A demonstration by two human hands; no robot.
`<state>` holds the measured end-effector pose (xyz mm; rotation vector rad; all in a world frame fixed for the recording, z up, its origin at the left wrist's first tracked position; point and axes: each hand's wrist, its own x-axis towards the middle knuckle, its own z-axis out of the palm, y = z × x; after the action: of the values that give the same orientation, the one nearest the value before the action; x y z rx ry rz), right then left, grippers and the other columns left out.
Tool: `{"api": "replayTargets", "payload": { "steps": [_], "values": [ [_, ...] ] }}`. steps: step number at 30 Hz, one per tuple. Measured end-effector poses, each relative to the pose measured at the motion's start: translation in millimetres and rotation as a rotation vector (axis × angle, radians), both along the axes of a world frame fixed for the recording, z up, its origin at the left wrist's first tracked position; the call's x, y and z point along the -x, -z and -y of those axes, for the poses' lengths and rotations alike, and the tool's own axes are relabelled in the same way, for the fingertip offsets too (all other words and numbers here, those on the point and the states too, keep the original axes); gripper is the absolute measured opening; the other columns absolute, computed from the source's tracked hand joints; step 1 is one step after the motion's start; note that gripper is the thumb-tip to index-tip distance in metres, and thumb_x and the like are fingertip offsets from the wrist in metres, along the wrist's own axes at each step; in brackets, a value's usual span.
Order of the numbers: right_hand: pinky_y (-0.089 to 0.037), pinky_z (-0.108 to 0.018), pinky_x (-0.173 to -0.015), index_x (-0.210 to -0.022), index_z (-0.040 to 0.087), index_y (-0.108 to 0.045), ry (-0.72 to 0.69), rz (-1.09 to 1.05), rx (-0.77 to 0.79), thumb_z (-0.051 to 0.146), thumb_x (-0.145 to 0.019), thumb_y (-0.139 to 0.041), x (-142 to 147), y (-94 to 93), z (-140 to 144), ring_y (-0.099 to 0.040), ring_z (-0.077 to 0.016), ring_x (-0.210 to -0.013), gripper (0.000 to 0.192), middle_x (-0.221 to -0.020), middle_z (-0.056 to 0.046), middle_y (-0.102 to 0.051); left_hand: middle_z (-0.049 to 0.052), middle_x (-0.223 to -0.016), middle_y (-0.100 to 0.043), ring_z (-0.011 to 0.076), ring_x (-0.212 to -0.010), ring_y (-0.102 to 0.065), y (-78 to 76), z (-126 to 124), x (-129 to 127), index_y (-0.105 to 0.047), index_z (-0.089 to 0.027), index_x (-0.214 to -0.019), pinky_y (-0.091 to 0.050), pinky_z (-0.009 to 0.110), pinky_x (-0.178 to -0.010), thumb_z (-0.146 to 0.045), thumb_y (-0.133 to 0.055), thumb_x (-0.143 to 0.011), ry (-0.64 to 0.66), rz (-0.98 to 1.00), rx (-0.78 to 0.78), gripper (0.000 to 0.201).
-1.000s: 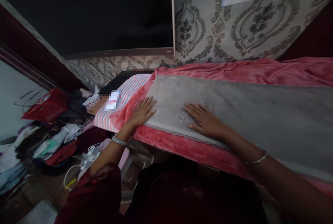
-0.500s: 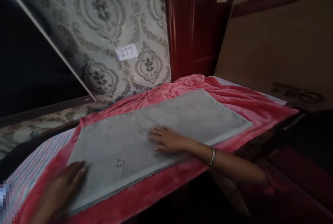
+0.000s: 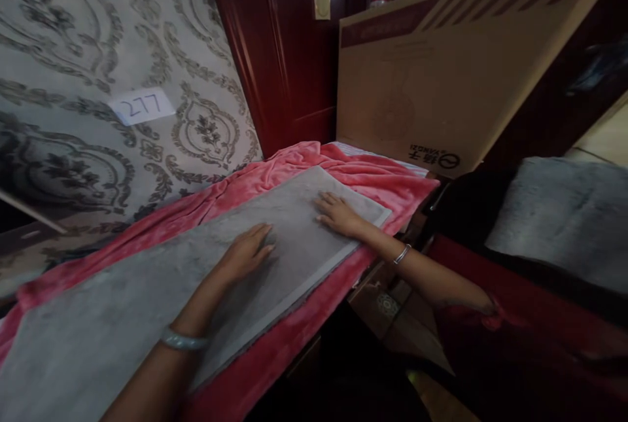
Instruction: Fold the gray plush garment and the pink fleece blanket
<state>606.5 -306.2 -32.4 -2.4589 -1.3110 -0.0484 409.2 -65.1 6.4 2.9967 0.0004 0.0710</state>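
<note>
The left hand (image 3: 243, 253) lies palm down on the grey cloth (image 3: 147, 298), fingers (image 3: 262, 232) stretched flat and close together, gripping nothing; a pale bangle (image 3: 182, 341) circles its wrist; the grey cloth is spread smooth over a pink blanket (image 3: 275, 356) that covers the worktop, its near edge running just inside the blanket's edge; further along, the right hand (image 3: 338, 214) also rests flat on the same cloth near its far corner, fingers (image 3: 324, 199) extended and slightly spread, holding nothing, with a thin bracelet (image 3: 401, 254) at the wrist; to the right, lower down, a fuzzy grey mat (image 3: 559, 219) lies on a dark red surface; beyond the far end of the blanket a large cardboard box (image 3: 441, 75) leans upright, touching the striped edge beneath the blanket; behind it stands a dark red wooden door (image 3: 284, 55); on the patterned wallpaper (image 3: 73, 29) to the left hangs a paper label (image 3: 141, 106) reading 277
</note>
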Motion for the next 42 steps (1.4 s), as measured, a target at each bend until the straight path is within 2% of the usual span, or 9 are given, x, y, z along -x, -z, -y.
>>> {"api": "replayTargets", "payload": {
  "steps": [6,10,13,17,22,28,33,37,42],
  "values": [
    [-0.034,-0.046,-0.119,-0.152,0.013,-0.046,0.26,-0.061,-0.217,0.027,-0.088,-0.062,-66.2,-0.5,26.0,-0.043,-0.0299,-0.143,0.067,-0.156,-0.018,-0.045,0.015,-0.165,-0.03,0.0315,-0.154,-0.025,16.2,32.6,-47.7,-0.039,-0.021,-0.156,-0.024,0.059,-0.122,-0.042,-0.048,-0.098,0.037,-0.021,-0.088,0.062],
    [-0.047,-0.044,-0.106,-0.147,0.014,-0.052,0.378,-0.099,-0.253,0.023,-0.089,-0.056,-99.5,-2.4,18.6,-0.061,-0.03,-0.125,0.059,-0.139,-0.017,-0.062,0.013,-0.167,-0.027,0.0323,-0.155,-0.021,32.5,36.7,-52.3,-0.039,-0.023,-0.156,-0.019,0.062,-0.123,-0.046,-0.043,-0.101,0.025,0.023,-0.13,0.06],
    [-0.053,-0.04,-0.094,-0.132,0.014,-0.065,0.467,-0.148,-0.26,0.021,-0.089,-0.053,-119.5,-2.9,0.9,-0.069,-0.0285,-0.108,0.045,-0.121,-0.015,-0.073,0.012,-0.167,-0.028,0.0316,-0.155,-0.022,38.1,36.4,-49.7,-0.04,-0.024,-0.155,-0.019,0.062,-0.123,-0.047,-0.042,-0.101,0.023,0.048,-0.121,0.059],
    [-0.054,-0.033,-0.086,-0.111,0.015,-0.075,0.506,-0.202,-0.279,0.02,-0.089,-0.051,-139.5,-7.2,-31.6,-0.071,-0.0245,-0.097,0.033,-0.106,-0.011,-0.077,0.011,-0.167,-0.028,0.0311,-0.155,-0.023,36.2,36.7,-47.0,-0.04,-0.026,-0.155,-0.019,0.062,-0.123,-0.047,-0.045,-0.101,0.02,0.042,-0.1,0.059],
    [-0.052,-0.027,-0.079,-0.107,0.015,-0.075,0.5,-0.239,-0.297,0.022,-0.092,-0.052,-158.2,-12.4,-68.6,-0.069,-0.0207,-0.091,0.028,-0.102,-0.01,-0.076,0.009,-0.167,-0.027,0.0303,-0.155,-0.021,36.8,36.2,-45.2,-0.04,-0.027,-0.156,-0.018,0.062,-0.124,-0.046,-0.047,-0.099,0.018,0.044,-0.071,0.06],
    [-0.055,-0.035,-0.078,-0.105,0.015,-0.068,0.5,-0.285,-0.26,0.047,-0.096,-0.062,-184.5,-13.1,-98.4,-0.066,-0.0165,-0.083,0.033,-0.099,-0.005,-0.071,0.014,-0.167,-0.025,0.0355,-0.156,-0.017,39.5,36.3,-44.5,-0.036,-0.027,-0.157,-0.015,0.068,-0.123,-0.052,-0.058,-0.091,-0.067,0.105,-0.031,0.074],
    [-0.05,-0.029,-0.074,-0.094,0.016,-0.072,0.536,-0.249,-0.288,0.032,-0.093,-0.057,-195.3,-2.4,-111.5,-0.066,-0.0198,-0.083,0.022,-0.09,-0.01,-0.074,0.014,-0.168,-0.022,0.043,-0.155,-0.015,41.7,37.2,-46.4,-0.04,-0.03,-0.156,-0.013,0.07,-0.122,-0.061,-0.063,-0.085,-0.187,0.062,-0.033,0.081],
    [-0.047,-0.029,-0.078,-0.099,0.014,-0.072,0.562,-0.187,-0.346,0.029,-0.093,-0.052,-189.8,12.4,-113.7,-0.066,-0.0226,-0.093,0.026,-0.103,-0.014,-0.074,0.012,-0.168,-0.021,0.0423,-0.155,-0.014,44.7,35.5,-46.2,-0.037,-0.032,-0.158,-0.013,0.071,-0.122,-0.066,-0.057,-0.086,-0.175,0.052,-0.016,0.081],
    [-0.046,-0.028,-0.077,-0.094,0.015,-0.073,0.567,-0.169,-0.363,0.029,-0.092,-0.055,-185.1,18.6,-111.5,-0.067,-0.0223,-0.089,0.023,-0.098,-0.012,-0.075,0.011,-0.168,-0.023,0.0403,-0.154,-0.019,41.8,36.1,-46.1,-0.038,-0.032,-0.157,-0.018,0.069,-0.122,-0.067,-0.056,-0.087,-0.165,0.043,0.012,0.08]
  ]
}}
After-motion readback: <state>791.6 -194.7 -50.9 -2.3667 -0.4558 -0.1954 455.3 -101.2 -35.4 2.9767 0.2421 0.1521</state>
